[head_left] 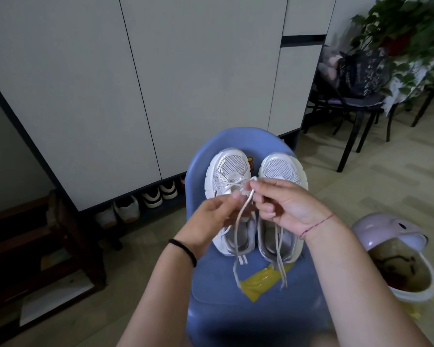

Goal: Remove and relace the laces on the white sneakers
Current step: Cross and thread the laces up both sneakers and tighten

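Both sneakers 1/2 behind hands, lace

Bare forearms, black band at left hand, red string at right hand

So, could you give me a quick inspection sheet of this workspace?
Surface: blue chair seat.
Job's things: left sneaker and right sneaker side by side, toes away; one lace lifted over the left sneaker, loose laces trail from the right one.
Clutter: yellow bag by the heels.
Hands: left hand and right hand both pinch the lace.
Cables: nothing seen.
Surroundings: cabinet, shoes beneath it, pink-lidded bin, black chair, potted plant.
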Demonstrator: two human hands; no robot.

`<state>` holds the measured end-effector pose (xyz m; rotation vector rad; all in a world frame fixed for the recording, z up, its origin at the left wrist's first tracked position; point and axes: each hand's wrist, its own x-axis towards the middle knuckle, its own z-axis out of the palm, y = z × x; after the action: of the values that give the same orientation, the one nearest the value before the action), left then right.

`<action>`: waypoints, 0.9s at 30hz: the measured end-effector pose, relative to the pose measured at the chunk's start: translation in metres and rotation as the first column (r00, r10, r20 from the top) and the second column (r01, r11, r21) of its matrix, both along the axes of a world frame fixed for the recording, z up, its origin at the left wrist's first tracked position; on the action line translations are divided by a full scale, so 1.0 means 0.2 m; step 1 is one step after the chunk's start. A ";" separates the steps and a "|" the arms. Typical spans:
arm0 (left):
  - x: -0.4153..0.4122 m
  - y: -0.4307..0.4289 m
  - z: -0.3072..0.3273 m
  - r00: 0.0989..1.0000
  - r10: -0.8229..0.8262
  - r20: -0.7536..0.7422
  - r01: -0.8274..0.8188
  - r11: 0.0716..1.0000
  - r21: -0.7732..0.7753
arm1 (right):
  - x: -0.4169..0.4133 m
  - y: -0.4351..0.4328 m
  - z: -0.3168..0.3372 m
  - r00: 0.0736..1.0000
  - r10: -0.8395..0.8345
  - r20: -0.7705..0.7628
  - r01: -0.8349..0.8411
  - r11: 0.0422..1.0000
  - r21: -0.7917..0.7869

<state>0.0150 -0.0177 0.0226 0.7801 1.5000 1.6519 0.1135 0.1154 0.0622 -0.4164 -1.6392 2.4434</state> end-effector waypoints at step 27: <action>-0.02 0.06 -0.02 0.918 0.155 -0.366 -0.239 0.951 -0.197 | 0.04 0.18 -0.11 0.893 -0.449 0.012 0.254 0.528 0.810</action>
<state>0.0106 -0.0057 0.0177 0.8385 2.0443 1.4888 0.1212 0.1516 0.0398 -0.7807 -2.2414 1.1903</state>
